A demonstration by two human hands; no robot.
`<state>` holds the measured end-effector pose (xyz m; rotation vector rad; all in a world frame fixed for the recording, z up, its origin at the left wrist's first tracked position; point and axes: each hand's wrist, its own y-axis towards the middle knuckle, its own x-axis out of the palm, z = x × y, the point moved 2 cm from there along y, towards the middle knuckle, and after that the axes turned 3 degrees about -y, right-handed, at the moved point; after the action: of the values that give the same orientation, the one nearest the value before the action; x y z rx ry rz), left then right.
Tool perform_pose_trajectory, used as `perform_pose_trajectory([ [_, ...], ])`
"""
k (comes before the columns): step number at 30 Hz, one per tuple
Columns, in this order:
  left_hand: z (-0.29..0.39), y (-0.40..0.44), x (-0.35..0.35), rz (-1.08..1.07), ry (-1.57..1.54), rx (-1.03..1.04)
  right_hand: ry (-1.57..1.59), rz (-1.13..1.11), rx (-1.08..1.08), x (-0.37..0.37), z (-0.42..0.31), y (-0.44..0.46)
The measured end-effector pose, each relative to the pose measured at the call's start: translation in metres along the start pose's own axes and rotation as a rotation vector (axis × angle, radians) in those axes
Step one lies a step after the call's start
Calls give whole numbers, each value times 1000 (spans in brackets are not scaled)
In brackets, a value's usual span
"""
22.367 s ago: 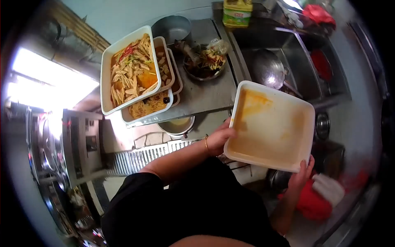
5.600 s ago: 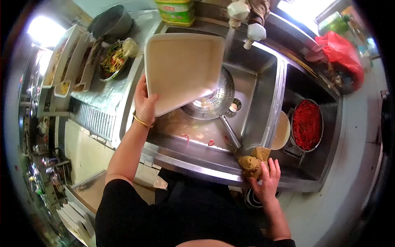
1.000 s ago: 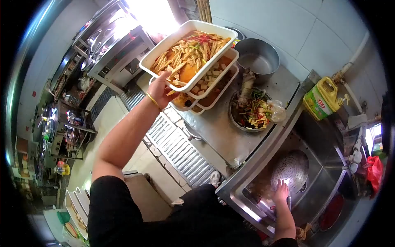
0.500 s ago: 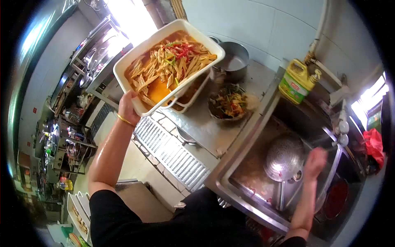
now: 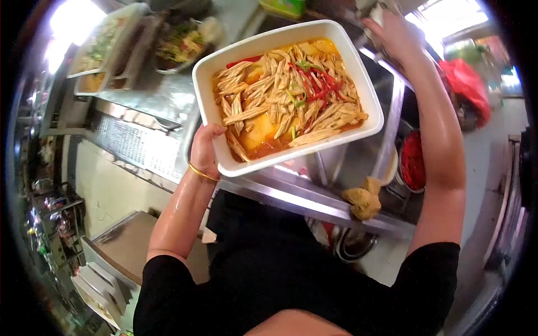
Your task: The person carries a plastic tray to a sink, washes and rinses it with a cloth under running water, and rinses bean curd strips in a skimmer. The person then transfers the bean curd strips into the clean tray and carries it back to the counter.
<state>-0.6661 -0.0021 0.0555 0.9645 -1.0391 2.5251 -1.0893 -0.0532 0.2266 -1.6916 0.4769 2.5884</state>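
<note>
My left hand (image 5: 206,148) is closed on the near left corner of a white rectangular tub (image 5: 367,120), thumb over the rim. The tub is tilted toward me above the sink. Inside lie pale tan strips that look like tofu skin (image 5: 269,92), in orange-red oily liquid, with red pepper strips (image 5: 322,87) and bits of green on top. At the top right, my right hand (image 5: 399,36) reaches past the sink and closes around a whitish tap (image 5: 376,21) by the wall. Its fingertips are partly hidden and blurred.
The metal sink (image 5: 269,190) lies under the tub. A yellowish cloth (image 5: 364,200) hangs on its front edge. Right of it are a red container (image 5: 413,162) and a red plastic bag (image 5: 466,89). At left, a bowl of mixed food (image 5: 180,47) and a white food tub (image 5: 106,39) stand on the counter.
The view has turned right. My left hand has carried the tub from above the counter to above the sink. My right hand has moved from over the sink to the tap.
</note>
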Motion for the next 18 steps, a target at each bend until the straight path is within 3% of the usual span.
perform_pose_trajectory([
  [3,-59,31,10,-4,6,-23,79,-300,147,-19,-23,-14],
  [5,-63,47,17,-19,-96,-62,137,-226,161,-26,-28,-14],
  [9,-77,105,17,0,26,-16,317,-57,79,-35,-39,-27],
  [13,-87,164,18,-84,42,-56,9,340,-231,-5,-10,-28],
  [15,-96,182,12,-89,48,-95,124,543,-316,3,-18,-59],
  [18,-107,208,-6,-139,31,-151,568,314,-342,83,-63,-132],
])
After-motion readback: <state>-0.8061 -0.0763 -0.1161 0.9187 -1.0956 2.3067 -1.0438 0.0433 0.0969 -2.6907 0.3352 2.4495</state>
